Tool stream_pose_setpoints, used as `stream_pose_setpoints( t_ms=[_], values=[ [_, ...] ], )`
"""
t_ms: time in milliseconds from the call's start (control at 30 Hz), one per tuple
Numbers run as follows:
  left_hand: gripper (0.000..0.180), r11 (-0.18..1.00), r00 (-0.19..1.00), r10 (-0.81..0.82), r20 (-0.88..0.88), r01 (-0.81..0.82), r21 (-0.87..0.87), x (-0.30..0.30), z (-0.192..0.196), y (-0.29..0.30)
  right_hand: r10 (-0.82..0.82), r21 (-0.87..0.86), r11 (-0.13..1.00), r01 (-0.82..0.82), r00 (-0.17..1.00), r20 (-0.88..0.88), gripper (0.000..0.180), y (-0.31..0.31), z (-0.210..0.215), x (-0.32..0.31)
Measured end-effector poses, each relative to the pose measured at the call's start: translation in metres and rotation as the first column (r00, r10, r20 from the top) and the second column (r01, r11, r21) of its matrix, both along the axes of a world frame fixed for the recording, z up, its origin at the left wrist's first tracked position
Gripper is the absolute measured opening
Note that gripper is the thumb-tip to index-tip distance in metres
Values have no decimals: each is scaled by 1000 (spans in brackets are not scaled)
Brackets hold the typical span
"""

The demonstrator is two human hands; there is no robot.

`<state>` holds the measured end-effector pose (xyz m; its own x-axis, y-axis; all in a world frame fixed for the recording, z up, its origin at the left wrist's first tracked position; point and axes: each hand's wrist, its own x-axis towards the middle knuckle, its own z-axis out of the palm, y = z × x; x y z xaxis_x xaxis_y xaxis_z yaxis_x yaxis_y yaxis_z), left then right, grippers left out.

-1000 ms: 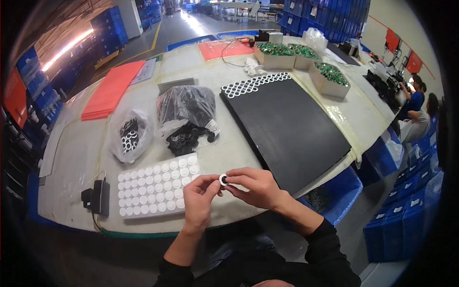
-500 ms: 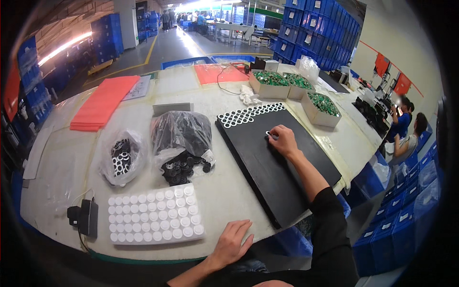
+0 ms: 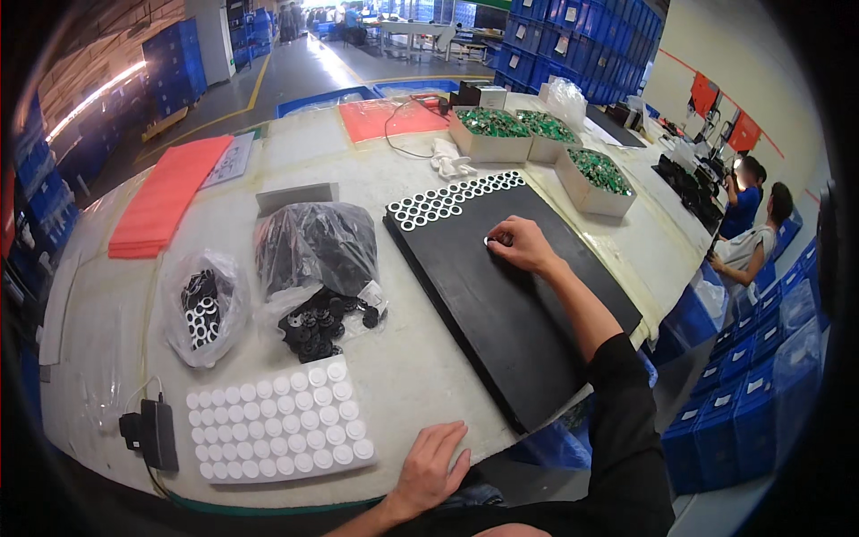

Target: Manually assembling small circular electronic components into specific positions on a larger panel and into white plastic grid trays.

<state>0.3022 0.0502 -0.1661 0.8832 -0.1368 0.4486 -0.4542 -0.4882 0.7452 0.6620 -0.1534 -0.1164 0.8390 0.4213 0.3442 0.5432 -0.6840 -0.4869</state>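
Note:
My right hand is over the black board, its fingertips pinched on a small black-and-white ring. Whether more rings are tucked inside the fingers, I cannot make out. Toward the board's far edge lie rows of similar rings, set side by side. My left hand rests at the near table edge with fingers stretched out and nothing in it. Left of that hand is a white tray carrying rows of round white caps.
Left of the board, a clear bag spills black round parts. A smaller bag holds more rings. Boxes of green circuit boards stand far right, pink sheets far left, a black adapter near left. Two people sit at right.
The whole view has shifted slightly. My right hand stays over the board, fingers now curled more tightly around the ring. My left hand keeps its place at the table edge.

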Motion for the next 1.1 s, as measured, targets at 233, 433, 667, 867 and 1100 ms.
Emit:
stream_pose_setpoints(
  t_ms=[233,433,667,867,1100],
  values=[
    [38,1000,1000,1,-9,-1,-5,-3,3,0,-88,-37,995,88,996,6,22,15,-7,26],
    [38,1000,999,0,-36,-1,-15,-4,3,0,-117,-29,992,120,988,103,18,43,-20,56],
    [38,1000,999,-19,-51,18,-15,0,6,4,-169,10,986,169,978,122,17,52,-24,67],
    [38,1000,998,-21,-58,21,-3,-3,5,3,-146,1,989,148,974,173,19,54,-22,62],
    [32,993,1000,11,21,-9,-116,-9,0,2,-247,334,926,178,953,176,19,45,-30,57]
  ],
)
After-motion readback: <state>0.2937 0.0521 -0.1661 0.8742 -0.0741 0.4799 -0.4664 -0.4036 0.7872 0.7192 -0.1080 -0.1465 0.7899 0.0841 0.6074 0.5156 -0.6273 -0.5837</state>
